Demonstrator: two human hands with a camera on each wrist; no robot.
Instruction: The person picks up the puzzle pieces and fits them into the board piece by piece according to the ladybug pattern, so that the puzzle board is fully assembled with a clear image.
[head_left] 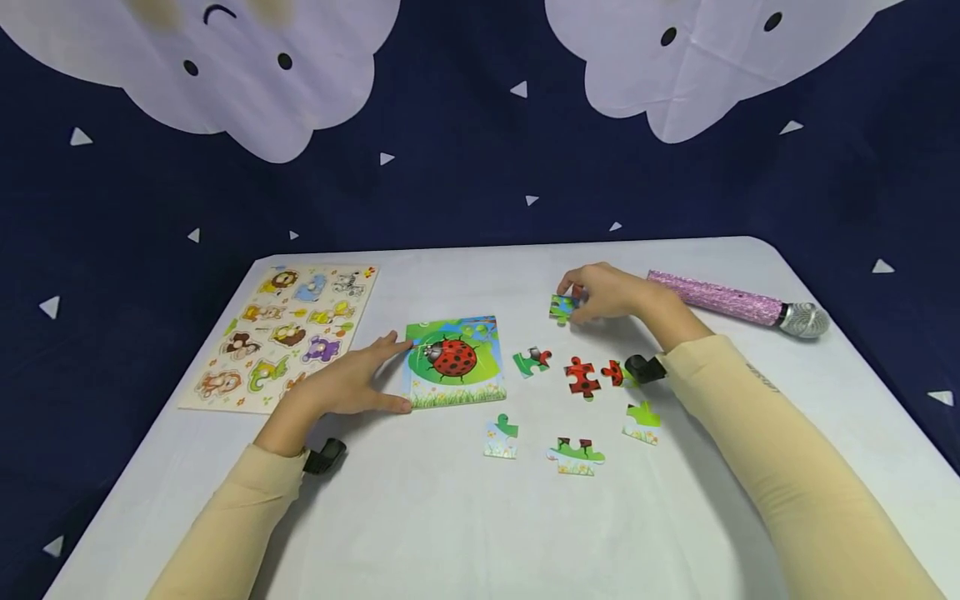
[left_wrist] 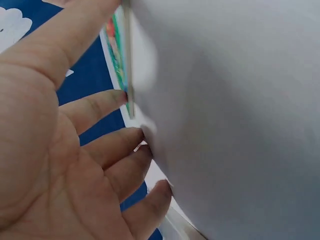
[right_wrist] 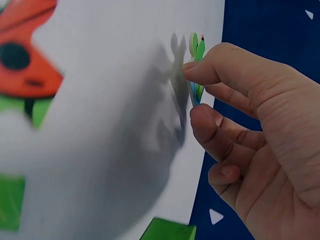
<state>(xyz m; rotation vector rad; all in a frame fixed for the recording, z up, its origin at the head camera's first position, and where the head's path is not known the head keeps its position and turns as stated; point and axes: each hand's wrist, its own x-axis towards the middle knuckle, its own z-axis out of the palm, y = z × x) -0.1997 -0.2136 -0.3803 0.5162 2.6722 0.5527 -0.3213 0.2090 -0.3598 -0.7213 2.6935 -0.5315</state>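
A square ladybug picture board point(head_left: 489, 392) lies flat left of the middle of the table. My left hand point(head_left: 351, 382) rests at its left edge, fingers spread, thumb and index fingertip right at the side; the left wrist view shows the board's thin edge point(left_wrist: 131, 75) beside the fingers. My right hand point(head_left: 613, 293) pinches a green and blue jigsaw piece point(head_left: 560, 310) between thumb and fingers, farther back on the table. The right wrist view shows this piece point(right_wrist: 200, 52) tilted on edge, its shadow on the white surface. Nearer me lies a red jigsaw piece point(head_left: 582, 377) with black spots.
Several more loose pieces lie around, including a green and red one point(head_left: 531, 363), a flowered one point(head_left: 576, 460) and a lime one point(head_left: 642, 423). An animal puzzle board point(head_left: 247, 333) is at left. A pink glittery microphone point(head_left: 720, 300) lies at back right.
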